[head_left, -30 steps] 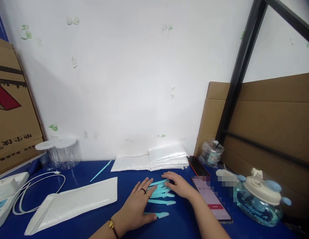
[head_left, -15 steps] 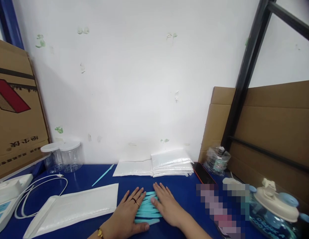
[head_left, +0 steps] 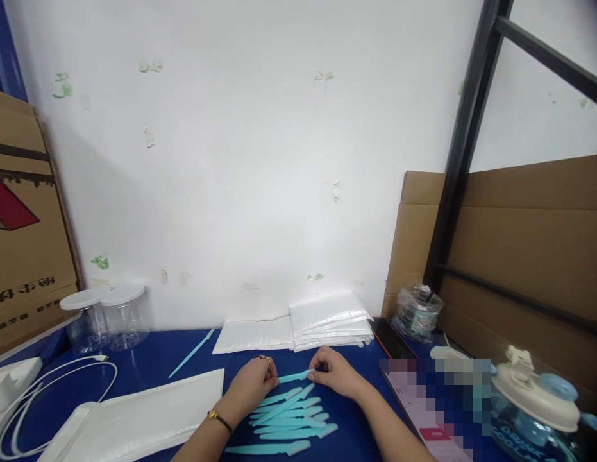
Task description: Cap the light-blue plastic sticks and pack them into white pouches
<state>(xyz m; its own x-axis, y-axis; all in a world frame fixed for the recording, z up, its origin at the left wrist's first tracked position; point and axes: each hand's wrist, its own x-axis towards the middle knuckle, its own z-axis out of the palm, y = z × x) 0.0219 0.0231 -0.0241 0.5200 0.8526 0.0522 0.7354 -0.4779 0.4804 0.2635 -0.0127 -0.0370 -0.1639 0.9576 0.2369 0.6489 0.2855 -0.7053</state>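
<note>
Between my hands is one turquoise eyebrow razor point(head_left: 294, 376), lying crosswise at the far side of a loose pile. The fingers of my left hand point(head_left: 256, 383) pinch its left end, and my right hand point(head_left: 337, 373) grips the other end between thumb and fingers. Nearer to me, several more turquoise eyebrow razors point(head_left: 291, 422) overlap on the blue table. One razor point(head_left: 272, 449) lies apart at the front of the pile. Another single razor point(head_left: 192, 353) rests at a slant farther left.
A white padded mailer point(head_left: 149, 417) lies left of my left arm. More white mailers point(head_left: 329, 317) are stacked by the wall. Two clear jars point(head_left: 127, 317) and a white cable point(head_left: 62, 366) are at left. A phone point(head_left: 393, 337) and a water bottle point(head_left: 533, 410) stand at right.
Both hands were lying flat on the bunched razors. They have since lifted and moved to the far side, closing on the ends of one razor. The remaining razors lie uncovered.
</note>
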